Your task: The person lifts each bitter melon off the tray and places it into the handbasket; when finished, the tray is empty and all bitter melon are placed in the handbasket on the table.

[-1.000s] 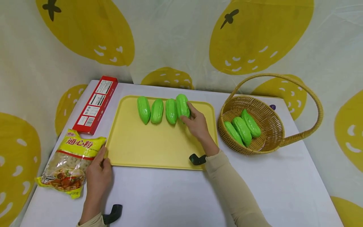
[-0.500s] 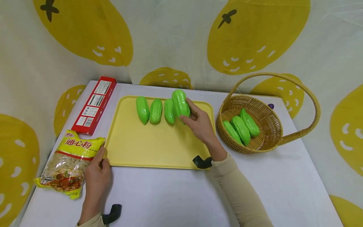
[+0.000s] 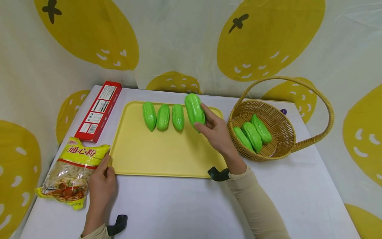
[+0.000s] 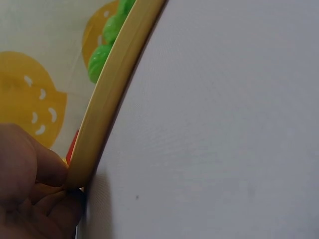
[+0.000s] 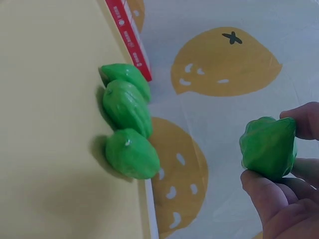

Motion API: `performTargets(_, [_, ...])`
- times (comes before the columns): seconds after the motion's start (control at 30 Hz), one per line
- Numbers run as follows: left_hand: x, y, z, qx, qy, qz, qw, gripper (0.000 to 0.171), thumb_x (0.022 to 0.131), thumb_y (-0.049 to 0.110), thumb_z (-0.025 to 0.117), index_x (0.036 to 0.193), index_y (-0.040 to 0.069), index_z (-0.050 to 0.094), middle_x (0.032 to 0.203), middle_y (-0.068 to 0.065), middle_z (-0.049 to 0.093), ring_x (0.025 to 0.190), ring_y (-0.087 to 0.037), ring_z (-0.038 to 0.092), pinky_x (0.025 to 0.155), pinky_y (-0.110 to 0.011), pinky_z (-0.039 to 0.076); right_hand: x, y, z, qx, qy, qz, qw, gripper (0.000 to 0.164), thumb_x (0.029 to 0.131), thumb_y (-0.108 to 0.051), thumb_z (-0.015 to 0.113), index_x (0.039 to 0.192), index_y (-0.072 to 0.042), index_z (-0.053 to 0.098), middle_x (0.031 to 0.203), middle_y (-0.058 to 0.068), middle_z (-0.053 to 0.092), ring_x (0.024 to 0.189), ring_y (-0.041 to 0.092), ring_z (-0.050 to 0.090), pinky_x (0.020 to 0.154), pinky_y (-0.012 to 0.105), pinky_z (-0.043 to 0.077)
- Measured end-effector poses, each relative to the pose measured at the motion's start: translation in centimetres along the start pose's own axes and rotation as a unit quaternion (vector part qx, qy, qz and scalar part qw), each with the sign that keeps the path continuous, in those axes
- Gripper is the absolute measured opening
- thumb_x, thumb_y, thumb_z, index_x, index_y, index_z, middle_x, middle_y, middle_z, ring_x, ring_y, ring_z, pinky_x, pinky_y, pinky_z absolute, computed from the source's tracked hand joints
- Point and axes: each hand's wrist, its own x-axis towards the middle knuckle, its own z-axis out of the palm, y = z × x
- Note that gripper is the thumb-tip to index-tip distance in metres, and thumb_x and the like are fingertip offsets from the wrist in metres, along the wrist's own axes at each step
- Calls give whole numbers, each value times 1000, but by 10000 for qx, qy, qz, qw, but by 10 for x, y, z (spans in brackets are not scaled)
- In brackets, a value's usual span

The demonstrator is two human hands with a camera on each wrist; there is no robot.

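A plump, green, ridged fruit with a pointed tip (image 3: 194, 109) is pinched between the thumb and fingers of my right hand (image 3: 219, 134). It is held above the back right part of the yellow tray (image 3: 164, 152). Three similar green fruits (image 3: 162, 117) lie in a row along the tray's back edge, left of the held one; the right wrist view shows this row (image 5: 127, 112) too. At the tray's front left corner, my left hand (image 3: 101, 186) grips the rim (image 4: 102, 107), thumb and fingers on either side in the left wrist view.
Right of the tray stands a wicker basket (image 3: 286, 132) with a tall handle, three green fruits (image 3: 253, 136) inside. A pasta bag (image 3: 74, 169) lies by my left hand, a red box (image 3: 99, 111) behind it. A small purple object (image 3: 283, 111) sits behind the basket.
My right hand has lifted the green fruit off the row and shifted it slightly right, widening the gap to its neighbour. My left hand stays at the tray's corner.
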Motion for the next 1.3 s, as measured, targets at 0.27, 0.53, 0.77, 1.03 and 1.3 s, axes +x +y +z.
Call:
performTargets(0.27, [2,1,1,54,11,32,10000,52,107,11,46,158,14,34,165,-3,36,153,-23,37,119,-50,39,-11,4,-18,-167,191,-15,9997,71,98,-9,64,160,-18,32,163,11,39,138,30,55,89,15,58])
performTargets(0.53, [0,-1,0,11,-62,-125,9999,53,108,13,44,159,17,32,166,-1,34,154,-22,34,121,-50,38,-19,3,-38,-148,455,-65,9988,72,97,-5,65,160,-15,33,164,11,38,139,34,53,91,14,58])
performTargets(0.77, [1,-2,-1,15,-97,-71,9999,52,108,12,44,159,15,33,165,-2,34,153,-22,34,121,-50,38,-26,5,-56,-435,660,75,9968,71,97,-7,65,160,-18,34,165,7,36,139,30,53,94,12,55])
performTargets(1.03, [0,-2,-1,38,-104,-140,9998,52,108,13,44,159,16,33,166,-2,34,153,-23,35,120,-51,39,-36,11,-87,-588,873,189,9943,68,99,-10,64,160,-15,34,164,15,37,134,18,57,96,10,54])
performTargets(1.3, [1,-1,0,44,-99,-123,9999,52,108,12,44,159,17,32,165,-2,34,153,-22,34,120,-51,39,-42,13,-124,-705,1177,429,9896,67,98,-13,66,158,-20,38,164,15,35,127,5,59,91,7,54])
